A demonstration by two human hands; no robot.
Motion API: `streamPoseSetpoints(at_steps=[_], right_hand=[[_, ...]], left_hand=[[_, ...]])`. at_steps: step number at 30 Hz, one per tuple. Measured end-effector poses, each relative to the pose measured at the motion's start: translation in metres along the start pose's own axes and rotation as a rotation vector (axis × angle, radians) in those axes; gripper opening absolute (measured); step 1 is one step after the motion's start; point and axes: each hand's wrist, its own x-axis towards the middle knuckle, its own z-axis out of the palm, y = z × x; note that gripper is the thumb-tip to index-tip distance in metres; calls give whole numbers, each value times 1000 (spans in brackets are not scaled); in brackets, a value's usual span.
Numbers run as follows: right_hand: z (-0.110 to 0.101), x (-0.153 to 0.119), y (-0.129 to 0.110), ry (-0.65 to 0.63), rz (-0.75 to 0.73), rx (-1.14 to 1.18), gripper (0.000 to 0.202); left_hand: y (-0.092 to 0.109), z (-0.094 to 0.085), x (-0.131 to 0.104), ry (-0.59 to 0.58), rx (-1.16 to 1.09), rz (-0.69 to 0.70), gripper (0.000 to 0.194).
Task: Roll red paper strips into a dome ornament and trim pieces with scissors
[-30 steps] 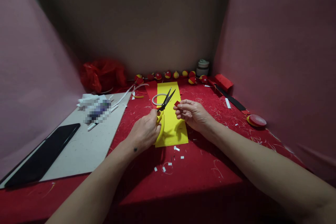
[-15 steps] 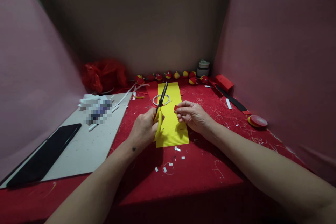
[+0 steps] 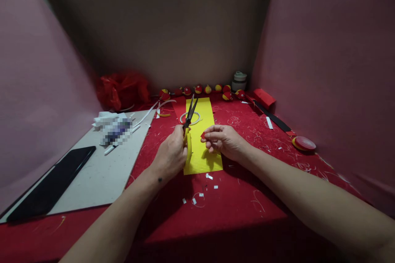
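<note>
My left hand (image 3: 171,148) is closed around the yellow handles of a pair of scissors (image 3: 189,131), whose dark blades point away from me and stand slightly apart. Between the thumb and fingers of my right hand (image 3: 222,139) is a small red piece of paper (image 3: 203,135). Both hands are over a ribbed yellow sheet (image 3: 203,166) lying lengthwise on the table. A white ring-shaped roll (image 3: 197,121) rests on the sheet behind the scissors, partly hidden by the blades.
A grey board (image 3: 92,189) at left carries a black phone-like slab (image 3: 55,183) and white tissue (image 3: 106,119). Small red and yellow balls (image 3: 198,89) line the back. Red plastic bag (image 3: 123,88), lidded jar (image 3: 239,81) and tape rolls (image 3: 304,143) surround the red cloth (image 3: 234,209), strewn with scraps.
The scissor blades have parted from nearly closed. My right hand has shifted slightly down and left with the red paper, which is now turned at a different angle.
</note>
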Motion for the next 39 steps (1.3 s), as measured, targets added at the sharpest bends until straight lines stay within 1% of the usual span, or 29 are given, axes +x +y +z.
streamPoseSetpoints(at_steps=[5,9,13,20,22,25,28,31,34,37,39], right_hand=[[0,0,-1,-8,0,-7,18],[0,0,-1,-34,-8,-2,18],[-1,0,-2,-20,3,-16,18],[-1,0,-2,-13,0,-25,20],[-1,-1,-2,-2,-3,-18,19],[-1,0,-2,3,-44,-9,17],[-2,2,-2,-4,-50,8,17],[-1,2,-2,1,-17,41,19],[0,2,-3,42,-18,65,22],[1,2,-4,106,-11,58,26],[1,1,-5,124,-14,51,27]], left_hand=[[-2,2,1,24,119,28,17],[-3,3,3,15,288,-8,10],[-1,2,4,-26,396,-35,13],[-2,0,4,-79,467,-57,16],[-2,1,4,-83,477,-54,16],[-3,1,4,-71,500,-46,17],[-3,1,4,-59,493,-42,17],[-1,0,3,-91,424,-61,11],[0,-1,2,-109,324,-77,4],[1,0,2,-103,229,-52,5],[1,0,2,-108,213,-51,5]])
